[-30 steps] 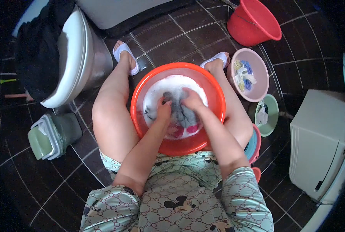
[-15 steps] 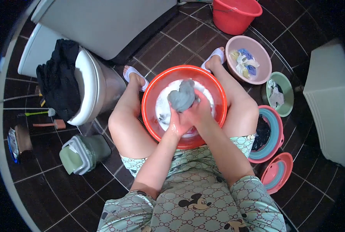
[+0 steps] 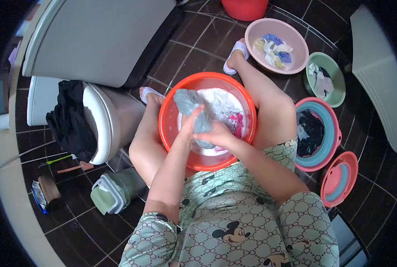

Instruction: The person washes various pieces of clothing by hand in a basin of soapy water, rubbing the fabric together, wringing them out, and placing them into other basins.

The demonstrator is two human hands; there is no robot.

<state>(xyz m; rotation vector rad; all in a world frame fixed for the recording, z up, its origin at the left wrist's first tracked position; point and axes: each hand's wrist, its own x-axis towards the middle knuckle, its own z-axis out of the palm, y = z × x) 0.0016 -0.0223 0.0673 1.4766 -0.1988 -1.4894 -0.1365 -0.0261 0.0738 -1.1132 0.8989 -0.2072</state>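
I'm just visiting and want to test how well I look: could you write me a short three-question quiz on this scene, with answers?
1. True or false: only the left hand holds the wet, bunched grey cloth.
2. Which colour of cloth shows in the white suds, right of the grey cloth? A) bright green B) orange C) bright pink
3. Which sits nearer the picture's top: the round pale pink plastic basin or the round pale green plastic basin?

Key:
1. False; the right hand holds it too.
2. C, the bright pink cloth.
3. The pale pink basin.
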